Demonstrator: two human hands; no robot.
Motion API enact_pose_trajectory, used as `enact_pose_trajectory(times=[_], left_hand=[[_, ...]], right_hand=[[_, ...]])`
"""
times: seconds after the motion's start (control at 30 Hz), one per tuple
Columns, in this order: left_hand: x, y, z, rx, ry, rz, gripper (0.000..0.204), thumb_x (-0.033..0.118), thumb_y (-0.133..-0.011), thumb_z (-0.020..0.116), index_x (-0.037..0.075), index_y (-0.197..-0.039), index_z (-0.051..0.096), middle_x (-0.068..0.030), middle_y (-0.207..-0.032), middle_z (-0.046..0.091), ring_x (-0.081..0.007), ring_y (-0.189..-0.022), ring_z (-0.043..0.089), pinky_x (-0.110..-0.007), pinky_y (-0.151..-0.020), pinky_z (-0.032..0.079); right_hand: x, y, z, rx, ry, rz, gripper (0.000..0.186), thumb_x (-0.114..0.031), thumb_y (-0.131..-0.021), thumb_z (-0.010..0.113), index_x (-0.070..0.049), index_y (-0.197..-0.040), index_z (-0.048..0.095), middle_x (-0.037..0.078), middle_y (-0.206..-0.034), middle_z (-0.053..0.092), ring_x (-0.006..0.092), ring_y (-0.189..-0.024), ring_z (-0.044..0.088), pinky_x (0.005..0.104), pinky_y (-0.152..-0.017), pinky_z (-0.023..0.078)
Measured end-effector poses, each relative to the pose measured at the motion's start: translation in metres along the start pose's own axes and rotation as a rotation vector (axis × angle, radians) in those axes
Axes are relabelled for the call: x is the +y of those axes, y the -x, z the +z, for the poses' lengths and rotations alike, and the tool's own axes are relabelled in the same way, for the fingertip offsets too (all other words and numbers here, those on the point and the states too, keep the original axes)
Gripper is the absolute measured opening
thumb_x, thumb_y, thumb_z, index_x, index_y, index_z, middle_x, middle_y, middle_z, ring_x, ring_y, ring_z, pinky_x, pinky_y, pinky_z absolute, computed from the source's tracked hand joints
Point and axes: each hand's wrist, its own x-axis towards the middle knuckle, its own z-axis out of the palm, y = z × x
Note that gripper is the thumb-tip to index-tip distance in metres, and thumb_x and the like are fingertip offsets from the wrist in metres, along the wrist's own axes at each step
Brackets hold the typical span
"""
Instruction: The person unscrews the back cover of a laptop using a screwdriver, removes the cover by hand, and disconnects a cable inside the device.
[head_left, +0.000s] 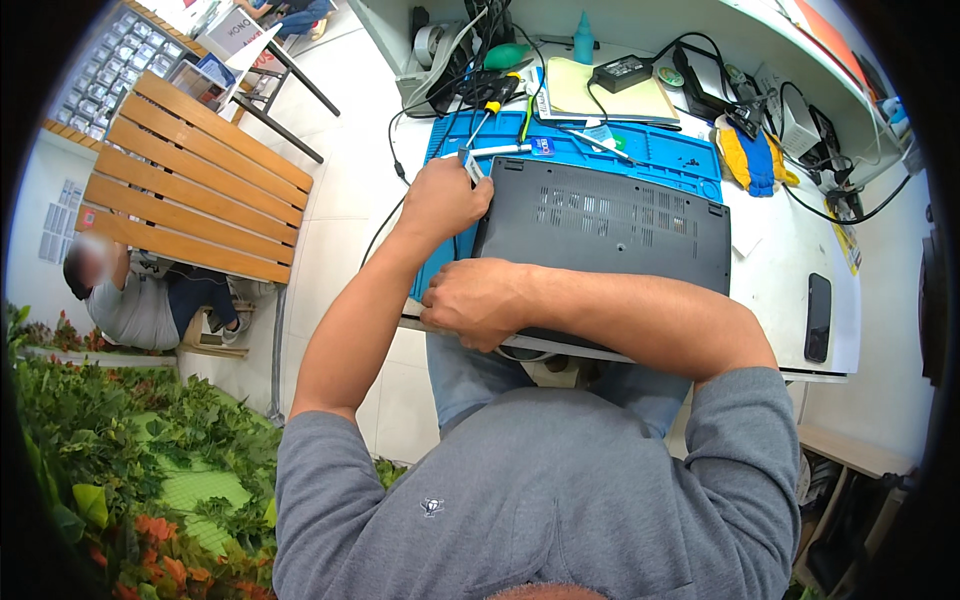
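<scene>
**Laptop base under two-handed work at bench edge**

A dark laptop (610, 225) lies underside up on a blue work mat (640, 150), which sits on a white bench (780, 270). The left hand (445, 198) is at the laptop's far left corner, fingers closed around a small pale tool (472, 165) set against that corner. The right hand (478, 300) grips the near left edge, fingers curled under it. A screwdriver (482, 122) lies on the mat beyond. A black phone (818, 317) rests on the bench, well apart to the right.
</scene>
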Motion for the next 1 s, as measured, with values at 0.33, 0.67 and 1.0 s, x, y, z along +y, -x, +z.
enact_pose_trajectory(times=[0.33, 0.67, 1.0], left_hand=[[0.01, 0.002, -0.017, -0.029, 0.047, -0.019, 0.047, 0.037, -0.095, 0.067, -0.001, -0.068, 0.073, -0.0247, -0.071, 0.071, -0.0464, -0.071, 0.072, -0.053, -0.073, 0.061], [0.01, -0.018, -0.001, 0.053, 0.032, -0.043, 0.055, 0.044, -0.097, 0.067, -0.005, -0.073, 0.077, -0.0292, -0.078, 0.072, -0.0477, -0.081, 0.073, -0.055, -0.082, 0.06], [0.004, -0.042, -0.01, -0.086, 0.139, -0.079, 0.041, 0.034, -0.095, 0.063, -0.004, -0.089, 0.079, -0.0282, -0.093, 0.077, -0.0472, -0.093, 0.076, -0.055, -0.088, 0.061]], right_hand=[[-0.005, 0.01, 0.002, 0.219, 0.055, -0.039, 0.02, -0.008, -0.073, 0.076, 0.0, -0.092, 0.075, 0.017, -0.092, 0.076, 0.0364, -0.09, 0.074, 0.0454, -0.082, 0.059], [-0.017, 0.027, 0.002, 0.276, 0.172, 0.039, 0.017, -0.012, -0.089, 0.069, -0.005, -0.102, 0.078, 0.01, -0.097, 0.072, 0.0282, -0.098, 0.069, 0.0414, -0.09, 0.055], [-0.018, 0.031, -0.005, 0.342, 0.042, 0.057, 0.026, -0.014, -0.082, 0.076, -0.006, -0.107, 0.08, 0.007, -0.104, 0.069, 0.0256, -0.108, 0.065, 0.038, -0.098, 0.049]])
